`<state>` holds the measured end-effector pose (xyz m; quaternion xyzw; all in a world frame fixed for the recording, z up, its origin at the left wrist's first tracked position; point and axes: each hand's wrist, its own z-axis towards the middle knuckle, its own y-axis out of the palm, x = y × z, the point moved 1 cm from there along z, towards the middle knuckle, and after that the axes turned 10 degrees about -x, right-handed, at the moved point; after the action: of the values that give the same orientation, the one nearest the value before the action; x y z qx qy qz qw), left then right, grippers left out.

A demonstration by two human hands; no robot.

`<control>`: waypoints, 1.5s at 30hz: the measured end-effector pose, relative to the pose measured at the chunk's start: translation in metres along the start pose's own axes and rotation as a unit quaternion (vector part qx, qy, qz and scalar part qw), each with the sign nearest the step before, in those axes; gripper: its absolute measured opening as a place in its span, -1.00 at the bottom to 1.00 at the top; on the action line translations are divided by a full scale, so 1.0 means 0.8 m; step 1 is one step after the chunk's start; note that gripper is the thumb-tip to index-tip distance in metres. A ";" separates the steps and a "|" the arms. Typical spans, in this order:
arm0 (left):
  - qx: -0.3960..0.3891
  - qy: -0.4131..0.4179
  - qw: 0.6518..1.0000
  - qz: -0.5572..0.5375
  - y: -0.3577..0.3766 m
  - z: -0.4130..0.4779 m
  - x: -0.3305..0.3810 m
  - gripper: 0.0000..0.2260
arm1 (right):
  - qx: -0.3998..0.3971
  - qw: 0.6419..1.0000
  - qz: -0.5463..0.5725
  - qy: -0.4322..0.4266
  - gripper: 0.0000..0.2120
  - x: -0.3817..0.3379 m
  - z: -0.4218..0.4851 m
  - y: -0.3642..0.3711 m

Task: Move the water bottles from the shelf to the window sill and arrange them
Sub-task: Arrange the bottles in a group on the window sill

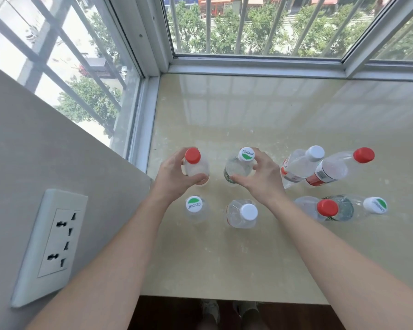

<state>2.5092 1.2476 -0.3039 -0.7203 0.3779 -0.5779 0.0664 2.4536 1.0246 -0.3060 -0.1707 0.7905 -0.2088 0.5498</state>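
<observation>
Daylight comes in through white-framed windows [255, 55] on two sides of a corner bay — barred outside, with green trees [224, 32] and a street below. At the left stands a plain grey wall [34, 151] carrying a white socket plate [50, 246]. Along the bottom edge a strip of dark wooden floor [296, 317] shows — nothing more of the room is visible.

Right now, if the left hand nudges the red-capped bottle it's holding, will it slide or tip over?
The red-capped bottle in the left hand is tall and narrow, so a push near the cap would probably tip it. The window sill looks glossy, so a low push likely slides it. Its thin clear plastic may flex under a squeeze; how full it is can't be judged.
</observation>
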 end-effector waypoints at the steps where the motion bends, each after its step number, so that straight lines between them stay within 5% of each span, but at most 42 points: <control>1: 0.002 0.000 1.000 0.001 0.000 -0.001 0.000 -0.46 | 0.000 1.000 -0.002 0.000 -0.42 0.001 0.000 0.000; 30: -0.004 -0.001 1.000 0.003 0.005 -0.002 -0.002 -0.46 | -0.002 1.000 -0.010 0.017 -0.34 0.008 0.000 0.007; 45: -0.016 -0.047 0.994 0.098 -0.050 -0.057 0.045 -0.17 | 0.017 0.998 -0.055 0.018 -0.14 -0.050 -0.050 -0.042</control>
<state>2.4889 1.2688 -0.2396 -0.7074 0.4520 -0.5280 0.1287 2.4311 1.0214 -0.2445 -0.2008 0.7859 -0.2552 0.5262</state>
